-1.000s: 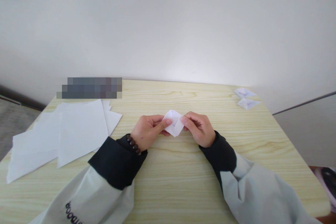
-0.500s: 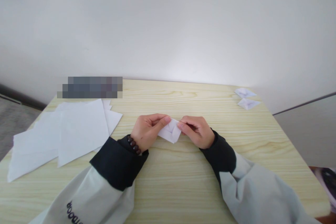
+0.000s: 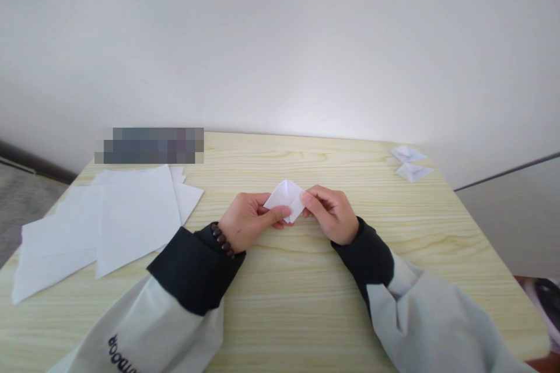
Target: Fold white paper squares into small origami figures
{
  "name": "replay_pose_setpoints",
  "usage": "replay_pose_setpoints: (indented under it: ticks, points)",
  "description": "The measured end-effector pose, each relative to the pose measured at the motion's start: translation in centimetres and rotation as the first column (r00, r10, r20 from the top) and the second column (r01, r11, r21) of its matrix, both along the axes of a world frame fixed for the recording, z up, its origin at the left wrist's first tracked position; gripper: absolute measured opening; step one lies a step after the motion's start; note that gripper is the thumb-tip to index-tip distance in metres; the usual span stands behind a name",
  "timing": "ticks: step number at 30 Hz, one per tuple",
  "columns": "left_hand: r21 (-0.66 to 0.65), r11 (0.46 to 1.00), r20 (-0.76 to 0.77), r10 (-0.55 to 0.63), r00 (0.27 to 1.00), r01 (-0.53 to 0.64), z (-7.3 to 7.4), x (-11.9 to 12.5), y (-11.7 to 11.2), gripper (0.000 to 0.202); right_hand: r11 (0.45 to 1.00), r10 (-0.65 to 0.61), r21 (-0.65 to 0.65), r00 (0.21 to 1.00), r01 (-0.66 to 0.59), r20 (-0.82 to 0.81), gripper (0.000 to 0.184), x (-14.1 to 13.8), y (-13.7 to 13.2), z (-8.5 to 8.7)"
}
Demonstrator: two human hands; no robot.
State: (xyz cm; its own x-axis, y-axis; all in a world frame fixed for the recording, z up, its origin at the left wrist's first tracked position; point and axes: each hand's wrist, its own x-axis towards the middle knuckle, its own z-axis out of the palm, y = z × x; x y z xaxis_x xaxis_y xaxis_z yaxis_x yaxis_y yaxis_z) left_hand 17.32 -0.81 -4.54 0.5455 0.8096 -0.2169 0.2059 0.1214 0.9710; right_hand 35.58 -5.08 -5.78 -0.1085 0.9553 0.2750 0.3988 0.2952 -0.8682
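Note:
A small folded piece of white paper (image 3: 285, 193) is held between my two hands above the middle of the table. My left hand (image 3: 249, 218) grips its lower left part, thumb across the front and fingers behind. At the right corner my right hand (image 3: 330, 213) pinches it between thumb and fingers. A crease runs down from the paper's top point, and its lower edge is partly hidden by the left thumb.
Several loose white sheets (image 3: 137, 215) overlap on the left of the wooden table (image 3: 280, 315). Two folded paper boats (image 3: 411, 172) lie at the far right. A blurred-out dark object (image 3: 153, 145) is at the back left, near the white wall (image 3: 280, 41).
The folded paper has been turned, so a point now faces up and away. My left thumb has shifted from its upper edge to its lower part; my right hand still pinches the right side.

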Motion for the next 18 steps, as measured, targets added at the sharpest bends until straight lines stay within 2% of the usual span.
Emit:
replay_pose_setpoints:
  ticks: [3, 6, 9, 14, 18]
  points:
    - [-0.015, 1.0, -0.001, 0.025, 1.0, -0.025, 0.15, 0.07, 0.07, 0.039, 1.0, -0.019, 0.006, 1.0, 0.019, -0.009, 0.028, 0.01, 0.03, -0.03]
    - [-0.068, 0.998, 0.099, 0.019, 0.995, -0.012, 0.25, 0.06, 0.2, 0.049, 0.998, -0.066, 0.0, 0.997, 0.066, -0.03, 0.028, 0.07, 0.06, -0.12]
    - [-0.104, 0.995, 0.177, 0.021, 0.984, -0.003, 0.14, -0.03, 0.3, 0.049, 0.997, -0.072, -0.009, 0.996, 0.072, -0.043, 0.028, 0.11, 0.09, -0.17]
    - [-0.05, 0.998, 0.16, 0.037, 0.986, -0.03, -0.19, -0.13, 0.31, 0.045, 0.998, -0.063, -0.015, 0.997, 0.063, -0.054, 0.029, 0.09, 0.19, -0.19]
    - [0.025, 1.0, 0.083, -0.003, 0.997, 0.001, -0.2, -0.07, 0.22, 0.042, 0.998, -0.06, 0.008, 0.998, 0.06, -0.021, 0.027, -0.01, 0.18, -0.23]
